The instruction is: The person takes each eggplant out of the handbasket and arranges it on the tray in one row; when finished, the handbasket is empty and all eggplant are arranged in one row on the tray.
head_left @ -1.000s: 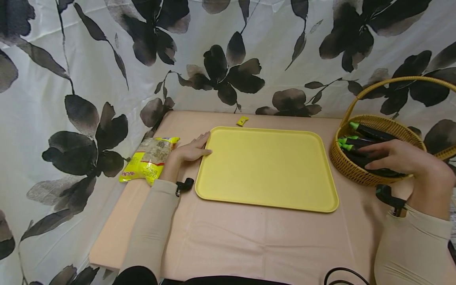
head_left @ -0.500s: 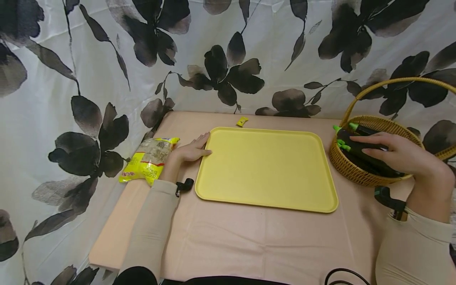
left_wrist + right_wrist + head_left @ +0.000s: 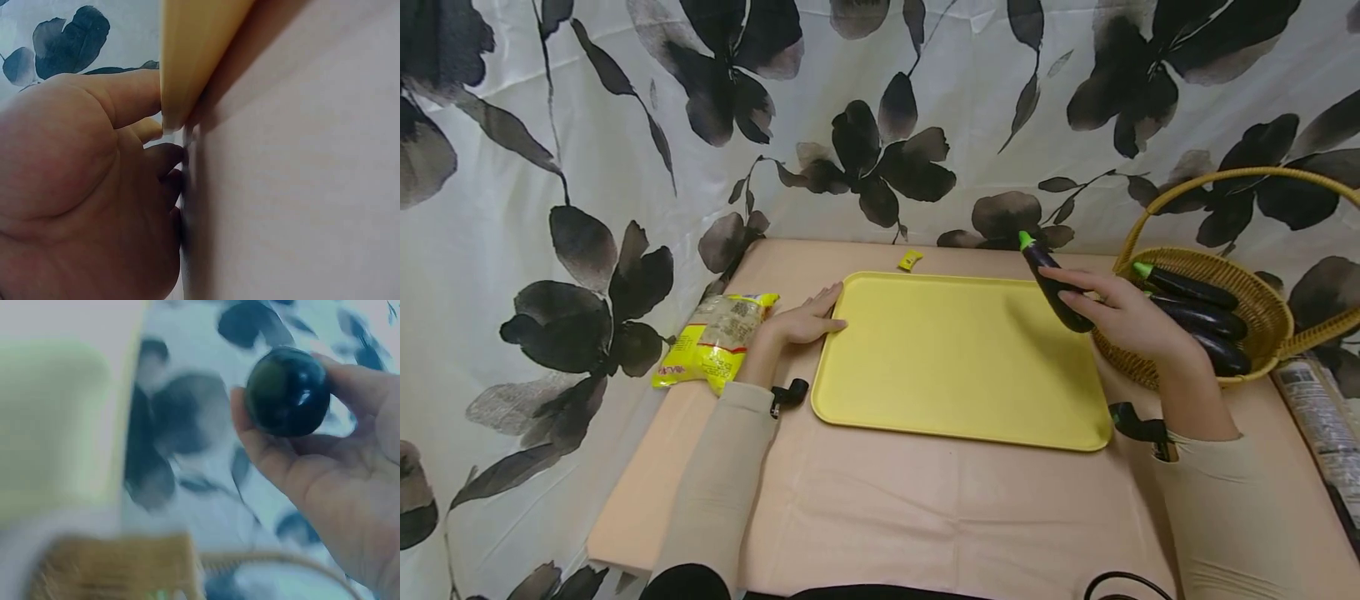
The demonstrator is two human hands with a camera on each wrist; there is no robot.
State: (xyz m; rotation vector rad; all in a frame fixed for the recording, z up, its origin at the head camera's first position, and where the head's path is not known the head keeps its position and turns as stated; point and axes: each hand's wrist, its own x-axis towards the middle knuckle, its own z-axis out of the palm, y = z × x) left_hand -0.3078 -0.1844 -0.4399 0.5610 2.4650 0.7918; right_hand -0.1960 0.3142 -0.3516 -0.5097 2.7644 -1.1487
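In the head view a dark purple eggplant [image 3: 1054, 287] with a green stem end is held by my right hand [image 3: 1138, 321], above the right part of a yellow tray [image 3: 955, 358]. The right wrist view shows the eggplant [image 3: 287, 392] end-on, with thumb and fingers curled round it. Several more eggplants [image 3: 1198, 315] lie in a wicker basket [image 3: 1270, 333] at the right. My left hand [image 3: 805, 321] rests at the tray's left edge, fingers straight and thumb touching the rim. In the left wrist view the left hand [image 3: 87, 181] touches the tray's edge [image 3: 194, 56].
A yellow snack bag [image 3: 718, 337] lies left of the left hand. Behind the tray sits a small yellow wrapped piece [image 3: 910, 260]. The basket's tall handle [image 3: 1240, 172] arches up. A floral curtain [image 3: 865, 100] hangs behind the table; a black cable [image 3: 1123, 577] lies at the front.
My right hand has lifted an eggplant out of the basket and moved left with it, over the tray. The left hand has stayed at the tray's edge.
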